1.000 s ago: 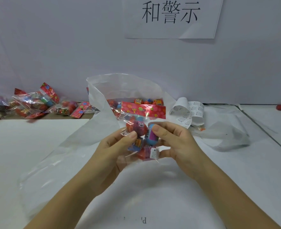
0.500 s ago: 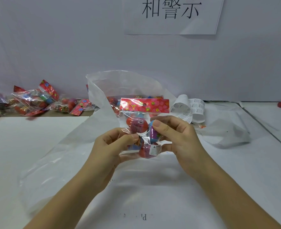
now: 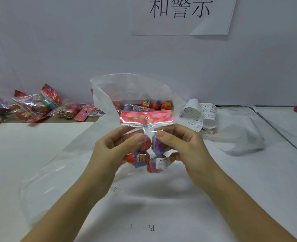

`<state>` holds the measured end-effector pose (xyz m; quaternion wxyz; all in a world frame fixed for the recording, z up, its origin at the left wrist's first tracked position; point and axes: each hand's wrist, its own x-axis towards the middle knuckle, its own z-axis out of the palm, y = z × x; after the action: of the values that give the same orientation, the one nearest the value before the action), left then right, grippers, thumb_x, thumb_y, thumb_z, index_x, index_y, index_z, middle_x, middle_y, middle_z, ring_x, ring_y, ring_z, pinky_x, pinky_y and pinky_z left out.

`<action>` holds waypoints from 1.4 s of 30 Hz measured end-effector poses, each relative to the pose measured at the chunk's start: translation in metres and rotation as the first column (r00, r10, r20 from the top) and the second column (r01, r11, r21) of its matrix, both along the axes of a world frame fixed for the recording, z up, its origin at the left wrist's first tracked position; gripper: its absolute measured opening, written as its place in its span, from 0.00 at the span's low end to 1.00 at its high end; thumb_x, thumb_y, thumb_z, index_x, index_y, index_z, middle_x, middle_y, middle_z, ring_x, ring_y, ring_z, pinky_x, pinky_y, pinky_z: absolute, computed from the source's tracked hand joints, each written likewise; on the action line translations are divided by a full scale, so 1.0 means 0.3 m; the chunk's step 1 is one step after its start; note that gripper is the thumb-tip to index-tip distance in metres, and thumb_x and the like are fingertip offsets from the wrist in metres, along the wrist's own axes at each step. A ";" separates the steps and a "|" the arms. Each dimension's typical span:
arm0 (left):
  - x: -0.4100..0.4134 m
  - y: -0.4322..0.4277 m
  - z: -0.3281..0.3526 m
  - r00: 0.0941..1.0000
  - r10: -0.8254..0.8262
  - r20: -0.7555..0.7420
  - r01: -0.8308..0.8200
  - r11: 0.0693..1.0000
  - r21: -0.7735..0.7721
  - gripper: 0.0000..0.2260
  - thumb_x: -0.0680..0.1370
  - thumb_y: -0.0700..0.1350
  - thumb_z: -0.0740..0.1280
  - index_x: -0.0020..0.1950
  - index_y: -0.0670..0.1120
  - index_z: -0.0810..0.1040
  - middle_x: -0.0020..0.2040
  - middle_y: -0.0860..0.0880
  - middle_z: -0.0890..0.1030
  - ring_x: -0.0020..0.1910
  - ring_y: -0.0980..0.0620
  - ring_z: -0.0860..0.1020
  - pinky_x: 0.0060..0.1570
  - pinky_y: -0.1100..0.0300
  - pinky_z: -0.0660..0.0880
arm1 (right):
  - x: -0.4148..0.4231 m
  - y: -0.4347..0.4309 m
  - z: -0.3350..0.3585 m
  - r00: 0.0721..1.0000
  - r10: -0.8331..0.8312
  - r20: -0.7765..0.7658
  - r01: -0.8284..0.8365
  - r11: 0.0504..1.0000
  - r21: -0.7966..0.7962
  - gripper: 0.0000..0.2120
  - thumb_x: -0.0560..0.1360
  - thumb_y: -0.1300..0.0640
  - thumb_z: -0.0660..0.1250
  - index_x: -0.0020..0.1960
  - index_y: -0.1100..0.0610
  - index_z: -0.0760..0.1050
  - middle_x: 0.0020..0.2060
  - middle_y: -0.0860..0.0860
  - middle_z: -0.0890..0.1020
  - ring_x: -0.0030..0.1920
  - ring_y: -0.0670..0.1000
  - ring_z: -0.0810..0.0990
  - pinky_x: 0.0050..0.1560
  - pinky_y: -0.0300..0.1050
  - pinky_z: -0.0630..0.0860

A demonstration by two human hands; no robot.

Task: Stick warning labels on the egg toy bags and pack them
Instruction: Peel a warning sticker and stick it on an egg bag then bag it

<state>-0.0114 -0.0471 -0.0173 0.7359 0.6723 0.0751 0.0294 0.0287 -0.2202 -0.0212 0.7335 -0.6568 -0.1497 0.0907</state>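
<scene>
We grip one egg toy bag, label on, with left hand and right hand; a few look packed in the big clear bag behind, and the pile at left of frame probably remains.

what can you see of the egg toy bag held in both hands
The egg toy bag is a small clear plastic pouch with a red flowered header card on top. Inside are four plastic eggs, mostly red, one blue and purple. A white warning label is stuck at its lower right. It is held upright in front of the large clear bag; the left hand and right hand pinch it from either side.
</scene>
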 end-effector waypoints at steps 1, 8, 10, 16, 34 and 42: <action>-0.001 -0.002 0.002 1.000 0.007 0.008 -0.007 1.000 0.014 0.21 0.59 0.53 0.82 0.49 0.51 0.86 0.46 0.47 0.86 0.46 0.48 0.84 0.51 0.46 0.80 | -0.003 0.005 -0.004 1.000 0.011 0.001 -0.011 1.000 -0.014 0.03 0.69 0.52 0.71 0.42 0.50 0.82 0.36 0.45 0.84 0.35 0.44 0.81 0.29 0.39 0.75; -0.009 -0.017 0.005 0.998 0.048 -0.033 -0.047 0.999 0.026 0.08 0.63 0.51 0.71 0.37 0.50 0.87 0.41 0.45 0.86 0.39 0.48 0.84 0.37 0.54 0.81 | -0.017 0.019 -0.009 1.000 0.022 -0.005 -0.022 1.000 0.011 0.02 0.67 0.51 0.72 0.38 0.48 0.82 0.34 0.44 0.83 0.35 0.41 0.80 0.24 0.35 0.71; -0.010 -0.021 0.005 0.998 0.052 -0.031 -0.052 0.999 0.018 0.08 0.65 0.50 0.71 0.37 0.49 0.87 0.41 0.44 0.86 0.39 0.48 0.84 0.36 0.54 0.80 | -0.017 0.020 -0.010 1.000 0.022 -0.013 -0.022 0.999 0.027 0.01 0.67 0.52 0.71 0.37 0.48 0.82 0.33 0.43 0.82 0.33 0.41 0.79 0.23 0.35 0.70; -0.009 -0.029 0.009 0.998 -0.041 -0.054 0.036 0.996 -0.084 0.19 0.56 0.58 0.73 0.42 0.49 0.87 0.45 0.47 0.86 0.43 0.49 0.85 0.35 0.56 0.81 | -0.005 0.015 -0.013 0.998 -0.018 -0.054 0.021 0.998 0.059 0.12 0.74 0.58 0.68 0.35 0.46 0.81 0.33 0.43 0.81 0.35 0.41 0.80 0.25 0.38 0.72; -0.003 -0.020 0.007 0.994 0.094 0.048 -0.090 0.993 -0.074 0.10 0.69 0.53 0.66 0.38 0.53 0.87 0.43 0.50 0.87 0.46 0.50 0.85 0.40 0.56 0.81 | 0.001 0.013 -0.015 0.995 -0.089 0.036 0.089 0.996 0.001 0.04 0.71 0.51 0.70 0.42 0.51 0.81 0.35 0.48 0.84 0.35 0.44 0.82 0.32 0.37 0.77; 0.010 -0.005 -0.002 0.997 -0.080 -0.010 0.073 0.951 -0.301 0.10 0.68 0.49 0.76 0.47 0.49 0.87 0.51 0.43 0.86 0.44 0.43 0.85 0.36 0.54 0.83 | 0.020 -0.003 -0.014 0.977 -0.213 -0.027 0.215 0.973 0.089 0.02 0.74 0.55 0.69 0.43 0.53 0.80 0.33 0.47 0.83 0.33 0.46 0.80 0.30 0.42 0.77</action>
<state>-0.0085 -0.0485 -0.0178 0.8291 0.5555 0.0607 -0.0184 0.0349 -0.2211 -0.0252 0.7694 -0.6341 -0.0759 0.0098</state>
